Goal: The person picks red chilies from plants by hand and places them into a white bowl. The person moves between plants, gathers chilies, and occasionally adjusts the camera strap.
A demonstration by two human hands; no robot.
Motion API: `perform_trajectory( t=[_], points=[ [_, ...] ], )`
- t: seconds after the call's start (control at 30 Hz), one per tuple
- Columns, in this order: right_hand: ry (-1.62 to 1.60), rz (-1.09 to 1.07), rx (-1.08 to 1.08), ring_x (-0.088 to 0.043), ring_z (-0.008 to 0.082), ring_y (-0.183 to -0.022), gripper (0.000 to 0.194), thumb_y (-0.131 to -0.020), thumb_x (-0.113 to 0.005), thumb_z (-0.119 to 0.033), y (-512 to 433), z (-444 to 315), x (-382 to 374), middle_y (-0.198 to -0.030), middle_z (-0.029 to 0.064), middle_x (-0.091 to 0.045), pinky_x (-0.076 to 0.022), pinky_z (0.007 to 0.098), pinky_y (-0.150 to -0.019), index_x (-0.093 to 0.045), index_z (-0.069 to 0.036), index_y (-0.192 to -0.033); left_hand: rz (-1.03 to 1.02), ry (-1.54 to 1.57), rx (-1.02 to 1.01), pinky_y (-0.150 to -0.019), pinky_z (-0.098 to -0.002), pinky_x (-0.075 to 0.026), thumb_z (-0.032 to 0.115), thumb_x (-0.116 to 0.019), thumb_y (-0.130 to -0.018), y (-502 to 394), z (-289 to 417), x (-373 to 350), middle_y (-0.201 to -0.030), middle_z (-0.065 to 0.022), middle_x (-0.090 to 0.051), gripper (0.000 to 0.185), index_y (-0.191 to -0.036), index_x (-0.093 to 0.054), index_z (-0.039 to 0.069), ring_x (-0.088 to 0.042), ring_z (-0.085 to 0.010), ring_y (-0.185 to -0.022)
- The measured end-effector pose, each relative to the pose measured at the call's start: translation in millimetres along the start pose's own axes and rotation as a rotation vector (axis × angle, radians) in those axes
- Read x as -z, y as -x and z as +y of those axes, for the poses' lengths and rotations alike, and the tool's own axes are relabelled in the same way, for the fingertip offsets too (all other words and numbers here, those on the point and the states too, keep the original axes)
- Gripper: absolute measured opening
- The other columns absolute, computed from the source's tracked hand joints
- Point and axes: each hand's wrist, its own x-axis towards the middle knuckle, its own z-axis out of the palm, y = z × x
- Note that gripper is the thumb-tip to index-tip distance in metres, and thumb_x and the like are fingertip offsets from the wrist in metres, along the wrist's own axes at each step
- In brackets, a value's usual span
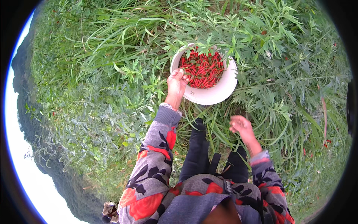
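Observation:
A white plastic bucket (208,96) stands among the weeds in front of me, partly filled with small red chilli peppers (205,70), some with green stems. My left hand (177,81) is over the left side of its rim, with thumb and fingers drawn together above the peppers. A thin greenish stem shows by the fingertips; whether the hand grips it is unclear. Lower right of the bucket, my right hand (240,123) hovers above long grass, slightly blurred. Its fingers are loosely curled and apart, and nothing is visible in them.
Leafy weeds (263,36) lean over the bucket's far rim. Long grass (112,42) grows at upper left. My dark-trousered legs (195,151) are below the bucket. Red spots (327,142), perhaps chillies, show in the plants at right. A wooded hillside (25,92) rises at far left.

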Motion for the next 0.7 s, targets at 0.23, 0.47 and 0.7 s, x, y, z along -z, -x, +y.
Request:
perform_trajectory(
  t=[0.23,0.47,0.7],
  points=[
    [0.575,0.069,0.679,-0.042,0.0282,-0.118,0.064,-0.073,-0.061,-0.001,-80.4,-93.1,-94.4,-0.122,0.0134,-0.046,-0.0384,0.0352,-0.095,-0.038,-0.011,-0.132,-0.182,0.156,0.136,-0.058,-0.0236,-0.037,0.008,-0.059,-0.084,42.2,12.1,-25.8,-0.08,-0.004,-0.052,0.005,-0.086,-0.054,0.008,-0.043,-0.0106,-0.063],
    [0.654,-0.031,0.964,-0.052,0.031,-0.101,0.026,-0.073,-0.061,-0.003,-111.2,-97.0,-123.3,-0.105,0.0121,-0.055,-0.0422,0.0365,-0.087,-0.059,-0.005,-0.099,-0.267,0.241,0.235,-0.056,-0.0234,-0.037,0.007,-0.056,-0.085,75.9,20.7,-35.4,-0.084,-0.0083,-0.054,0.009,-0.093,-0.053,0.005,-0.044,-0.0111,-0.062],
    [0.797,0.219,0.733,-0.059,0.0312,-0.076,0.013,-0.078,-0.058,-0.007,-111.0,-81.1,-100.1,-0.077,0.0123,-0.059,-0.0467,0.0371,-0.068,-0.058,-0.002,-0.09,-0.3,0.297,0.203,-0.054,-0.0221,-0.035,0.008,-0.056,-0.085,96.0,46.0,-42.5,-0.08,-0.0059,-0.049,0.012,-0.094,-0.051,0.003,-0.041,-0.0102,-0.061]
  ],
)
